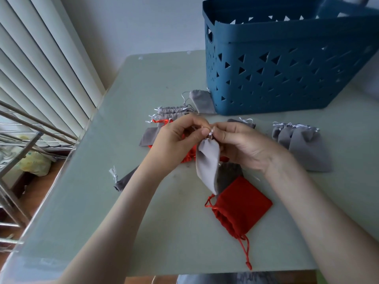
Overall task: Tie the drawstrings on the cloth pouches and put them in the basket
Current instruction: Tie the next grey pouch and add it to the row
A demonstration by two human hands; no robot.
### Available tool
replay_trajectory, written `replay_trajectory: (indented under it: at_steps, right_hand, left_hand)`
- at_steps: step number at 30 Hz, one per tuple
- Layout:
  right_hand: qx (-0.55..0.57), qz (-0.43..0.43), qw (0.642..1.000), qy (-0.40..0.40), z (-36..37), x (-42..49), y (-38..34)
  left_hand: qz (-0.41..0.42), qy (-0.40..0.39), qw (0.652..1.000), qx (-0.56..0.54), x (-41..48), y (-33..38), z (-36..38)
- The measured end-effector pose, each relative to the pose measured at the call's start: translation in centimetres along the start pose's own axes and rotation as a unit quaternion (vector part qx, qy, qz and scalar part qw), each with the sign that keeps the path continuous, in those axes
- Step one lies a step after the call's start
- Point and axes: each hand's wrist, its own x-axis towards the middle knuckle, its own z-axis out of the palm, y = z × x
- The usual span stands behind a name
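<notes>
Head view: left hand point(174, 138) and right hand point(244, 144) pinch grey pouch point(208, 160) drawstrings point(210, 132).

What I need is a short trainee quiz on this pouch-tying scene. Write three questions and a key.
1. True or false: the left hand and the right hand both pinch the strings of the raised grey pouch.
2. Where does the basket stand? A) on the table B) on the floor C) on a chair
3. Fill in: the pouch nearest the person is coloured ___.
Key: 1 true; 2 A; 3 red.
</notes>
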Motion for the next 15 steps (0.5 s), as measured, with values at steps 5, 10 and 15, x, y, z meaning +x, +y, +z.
replay_trajectory:
  at_steps: [5, 10, 15]
  right_hand:
    - [0.016, -0.013, 1.0, -0.017, -0.27, -0.38, -0.44]
    - [0.018, -0.009, 1.0, -0.019, -0.35, -0.4, -0.38]
    - [-0.016, 0.004, 1.0, 0.015, 0.47, -0.65, -0.7]
  left_hand:
    - [0.025, 0.008, 0.999, 0.026, 0.1, 0.31, -0.22]
    - [0.034, 0.009, 0.999, 0.041, 0.09, 0.12, -0.3]
    - [0.0, 0.004, 1.0, 0.014, 0.1, 0.02, -0.11]
